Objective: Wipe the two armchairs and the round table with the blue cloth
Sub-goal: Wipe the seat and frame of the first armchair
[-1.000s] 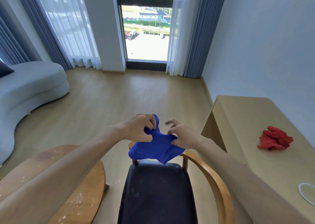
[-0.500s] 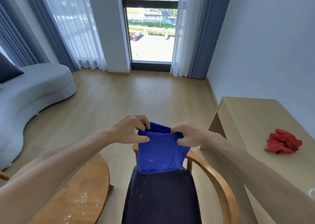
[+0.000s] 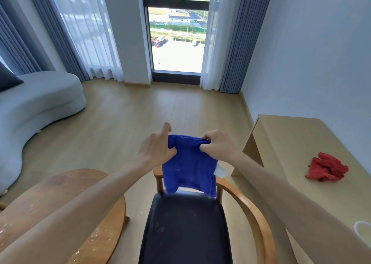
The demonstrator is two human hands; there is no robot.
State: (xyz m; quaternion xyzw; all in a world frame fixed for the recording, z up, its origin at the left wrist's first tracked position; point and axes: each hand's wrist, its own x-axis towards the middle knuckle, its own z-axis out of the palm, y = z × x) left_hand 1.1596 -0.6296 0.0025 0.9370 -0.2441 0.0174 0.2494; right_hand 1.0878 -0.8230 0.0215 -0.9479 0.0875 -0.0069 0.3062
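The blue cloth (image 3: 188, 163) hangs in the air above the far end of the armchair's (image 3: 251, 205) dark seat, stretched by its top edge between two hands. The left hand (image 3: 155, 149) pinches the top left corner with thumb and curled fingers, its index finger sticking out free beyond the cloth; the right hand (image 3: 217, 145) has its fingers (image 3: 206, 140) clamped together on the top right corner. A small white tag shows at the cloth's right edge.

This looks like the preparing step: the cloth is being spread or folded into a pad, and no wiping has begun. The seat below carries pale specks and smears. The round table (image 3: 106, 229), just left of the armchair, is also dusted with pale flecks. Only one armchair is clearly in view.

The next move probably calls for gathering the cloth into one hand and bringing it down flat onto the seat or the wooden armrest.

A red cloth (image 3: 326, 170) lies on the pale table (image 3: 291, 143) right of the armchair, well apart from the hands.
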